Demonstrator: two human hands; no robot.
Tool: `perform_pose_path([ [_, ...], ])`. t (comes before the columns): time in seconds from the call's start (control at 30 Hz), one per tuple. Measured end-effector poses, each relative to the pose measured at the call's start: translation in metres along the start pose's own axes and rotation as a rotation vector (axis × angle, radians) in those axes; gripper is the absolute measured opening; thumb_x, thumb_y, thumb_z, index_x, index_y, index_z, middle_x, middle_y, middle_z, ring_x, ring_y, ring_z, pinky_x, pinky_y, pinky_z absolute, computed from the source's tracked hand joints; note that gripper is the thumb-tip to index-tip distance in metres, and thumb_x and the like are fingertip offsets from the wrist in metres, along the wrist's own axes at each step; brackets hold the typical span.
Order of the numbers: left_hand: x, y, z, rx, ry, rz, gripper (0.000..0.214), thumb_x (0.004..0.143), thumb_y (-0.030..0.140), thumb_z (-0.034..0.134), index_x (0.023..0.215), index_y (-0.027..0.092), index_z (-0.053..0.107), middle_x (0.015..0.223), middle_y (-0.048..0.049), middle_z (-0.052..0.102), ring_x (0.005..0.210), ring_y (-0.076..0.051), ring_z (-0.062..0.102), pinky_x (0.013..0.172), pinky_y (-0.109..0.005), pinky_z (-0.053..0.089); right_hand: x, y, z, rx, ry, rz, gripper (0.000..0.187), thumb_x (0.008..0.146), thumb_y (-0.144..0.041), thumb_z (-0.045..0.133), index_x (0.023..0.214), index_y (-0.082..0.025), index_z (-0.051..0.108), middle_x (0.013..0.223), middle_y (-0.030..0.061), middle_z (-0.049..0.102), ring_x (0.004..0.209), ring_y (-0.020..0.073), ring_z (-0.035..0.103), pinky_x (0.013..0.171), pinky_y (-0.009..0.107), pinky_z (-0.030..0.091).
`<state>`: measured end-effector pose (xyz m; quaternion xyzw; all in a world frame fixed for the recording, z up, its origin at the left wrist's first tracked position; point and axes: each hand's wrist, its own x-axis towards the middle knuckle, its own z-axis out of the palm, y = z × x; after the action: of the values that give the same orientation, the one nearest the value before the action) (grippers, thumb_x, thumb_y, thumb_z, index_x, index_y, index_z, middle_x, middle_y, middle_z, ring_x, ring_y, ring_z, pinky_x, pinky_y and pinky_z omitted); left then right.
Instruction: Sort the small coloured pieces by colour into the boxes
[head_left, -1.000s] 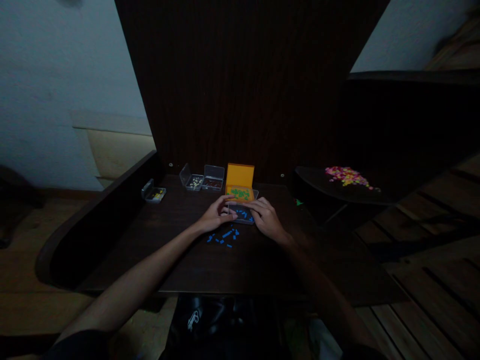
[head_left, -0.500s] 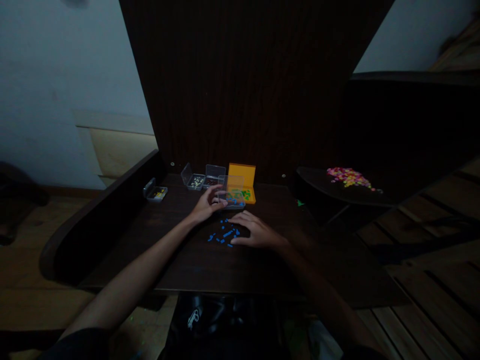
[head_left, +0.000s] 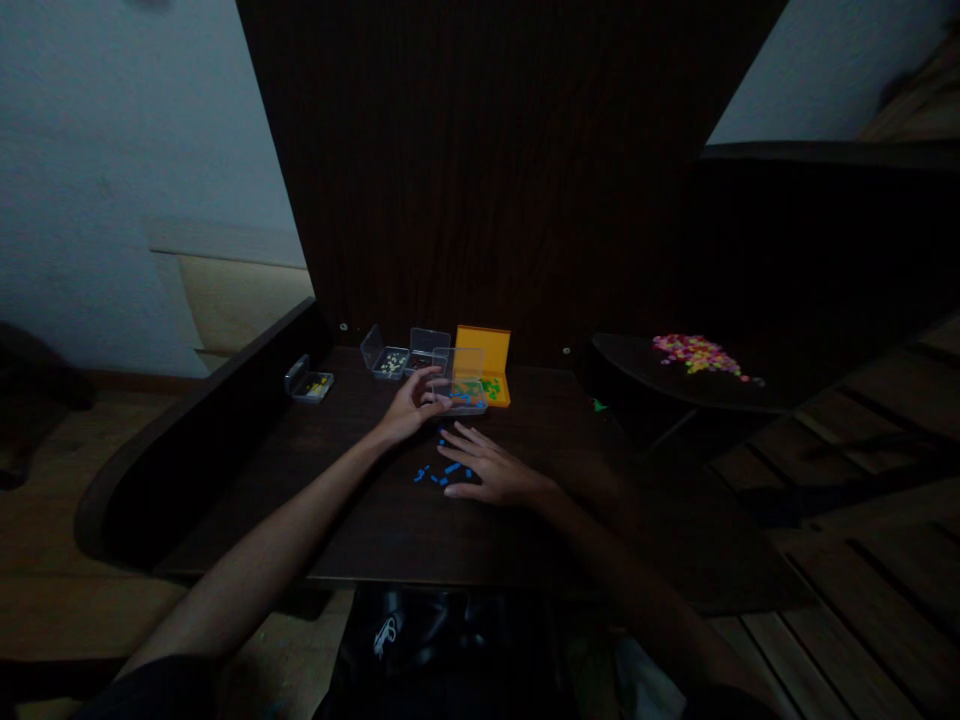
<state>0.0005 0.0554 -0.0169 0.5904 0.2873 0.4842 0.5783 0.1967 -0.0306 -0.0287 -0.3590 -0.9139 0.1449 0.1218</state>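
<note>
My left hand (head_left: pixel 411 408) grips the left side of a clear plastic box (head_left: pixel 474 409), its thumb at the near corner. The box's lid stands raised, and some blue pieces lie inside. On the dark desk, small blue pieces (head_left: pixel 451 468) are scattered just in front of the box. Over them reaches my right hand (head_left: pixel 495 472), palm down with fingers spread, hiding some of the pieces. It holds nothing that I can see.
Behind the clear box stands an open orange box (head_left: pixel 484 348) with green pieces. Further left are clear boxes with pale pieces (head_left: pixel 392 362), dark pieces (head_left: pixel 426 362) and yellow pieces (head_left: pixel 319 384). A colourful heap (head_left: pixel 697 354) lies on the right-hand shelf (head_left: pixel 637 365).
My right hand has shifted slightly left and spread its fingers, covering more blue pieces. My left hand stays at the clear box.
</note>
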Motion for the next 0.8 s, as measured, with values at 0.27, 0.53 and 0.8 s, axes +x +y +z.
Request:
perform_pose_path([
  [0.27, 0.0, 0.001, 0.0, -0.003, -0.004, -0.001, 0.068, 0.062, 0.024, 0.081, 0.121, 0.018, 0.047, 0.121, -0.0114, 0.058, 0.085, -0.012, 0.064, 0.085, -0.032, 0.052, -0.002, 0.005, -0.006, -0.053, 0.112, -0.078, 0.035, 0.092, -0.036, 0.056, 0.121, -0.02, 0.064, 0.132, 0.0092, 0.057, 0.123, 0.0224, 0.048, 0.105, 0.042, 0.041],
  [0.53, 0.0, 0.002, 0.001, -0.012, -0.003, -0.003, 0.069, 0.061, 0.025, 0.082, 0.121, 0.019, 0.047, 0.122, -0.0109, 0.057, 0.085, -0.012, 0.063, 0.084, -0.032, 0.052, -0.006, 0.014, -0.014, -0.034, 0.14, -0.09, 0.022, 0.09, -0.023, 0.058, 0.107, -0.021, 0.072, 0.121, 0.0076, 0.065, 0.114, 0.0201, 0.055, 0.099, 0.037, 0.047],
  [0.8, -0.001, 0.004, 0.003, -0.015, -0.013, -0.014, 0.068, 0.062, 0.024, 0.081, 0.121, 0.019, 0.046, 0.122, -0.0107, 0.057, 0.085, -0.012, 0.064, 0.084, -0.032, 0.051, -0.006, 0.017, -0.014, 0.032, 0.202, -0.16, 0.017, 0.088, -0.018, 0.059, 0.098, -0.018, 0.073, 0.103, 0.0077, 0.072, 0.097, 0.0183, 0.063, 0.086, 0.033, 0.053],
])
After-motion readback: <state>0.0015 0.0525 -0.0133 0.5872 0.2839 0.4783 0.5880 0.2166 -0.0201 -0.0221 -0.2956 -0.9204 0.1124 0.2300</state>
